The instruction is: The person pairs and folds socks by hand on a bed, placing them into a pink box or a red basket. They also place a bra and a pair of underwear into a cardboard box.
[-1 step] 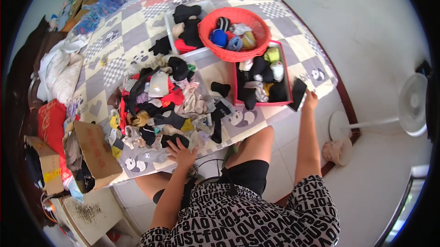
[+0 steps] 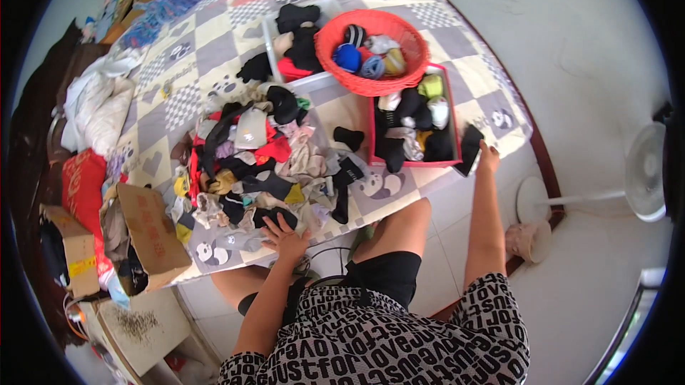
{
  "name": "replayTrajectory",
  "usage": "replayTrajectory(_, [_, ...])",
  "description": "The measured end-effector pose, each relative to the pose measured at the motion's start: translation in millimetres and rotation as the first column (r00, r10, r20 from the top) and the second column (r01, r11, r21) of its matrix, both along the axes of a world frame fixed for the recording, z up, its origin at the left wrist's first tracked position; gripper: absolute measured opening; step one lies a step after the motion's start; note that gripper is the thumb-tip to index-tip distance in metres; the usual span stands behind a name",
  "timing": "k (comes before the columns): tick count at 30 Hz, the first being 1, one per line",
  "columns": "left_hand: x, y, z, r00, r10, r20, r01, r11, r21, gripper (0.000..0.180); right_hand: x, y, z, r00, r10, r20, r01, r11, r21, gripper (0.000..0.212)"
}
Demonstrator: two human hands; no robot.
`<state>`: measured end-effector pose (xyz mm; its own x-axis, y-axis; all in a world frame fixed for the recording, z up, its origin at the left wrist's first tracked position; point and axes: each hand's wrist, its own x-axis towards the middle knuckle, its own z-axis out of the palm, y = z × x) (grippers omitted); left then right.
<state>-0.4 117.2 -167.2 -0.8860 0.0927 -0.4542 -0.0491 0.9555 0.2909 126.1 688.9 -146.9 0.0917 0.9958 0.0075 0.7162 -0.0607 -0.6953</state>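
My left hand (image 2: pixel 287 241) lies with its fingers spread at the near edge of a heap of mixed loose socks (image 2: pixel 260 160) on the bed. Its fingertips touch a black sock (image 2: pixel 273 216). At the bed's right edge, my right hand (image 2: pixel 489 159) grips the near end of a flat black rectangular thing (image 2: pixel 470 144), which looks like a phone. Just left of it stands a pink-red box (image 2: pixel 417 164) of rolled socks. A red woven basket (image 2: pixel 371 87) with several sock balls sits behind that box. Single black socks (image 2: pixel 348 137) lie between the heap and the box.
A pale plastic bin (image 2: pixel 272 49) of dark socks stands left of the basket. Cardboard boxes (image 2: pixel 153 231) with clothing and a red bag (image 2: pixel 84 178) are at the left. A white fan (image 2: pixel 646 167) and a pinkish pot (image 2: pixel 528 241) stand at the right. Crumpled bedding (image 2: pixel 100 107) lies far left.
The whole view has shifted slightly, so things sit a little further right. Both hands keep nearly the same places, and the right one still holds the flat black thing.
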Motion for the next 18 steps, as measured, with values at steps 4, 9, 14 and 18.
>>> replayTrajectory(4, [-1, -10, -1, 1.0, 0.01, 0.011, -0.01, 1.0, -0.008, 0.103, -34, -4, -11, 0.976, -0.014, 0.215, 0.084, 0.944, -0.319, 0.1])
replayTrajectory(9, [0, -10, -8, 1.0, 0.023, -0.007, -0.024, 0.996, -0.081, 0.101, -68, -24, -20, 0.85, -0.009, 0.527, 0.127, 0.974, -0.187, 0.102])
replayTrajectory(14, [1, -1, -4, 0.999, 0.013, -0.039, -0.017, 0.995, -0.096, 0.1, -64, -34, -7, 0.83, -0.039, 0.557, 0.104, 0.991, -0.085, 0.096])
replayTrajectory(18, [4, -1, -4, 0.997, 0.012, -0.071, -0.021, 0.992, -0.128, 0.097, -60, -34, -19, 0.831, -0.092, 0.549, 0.136, 0.99, -0.04, 0.104])
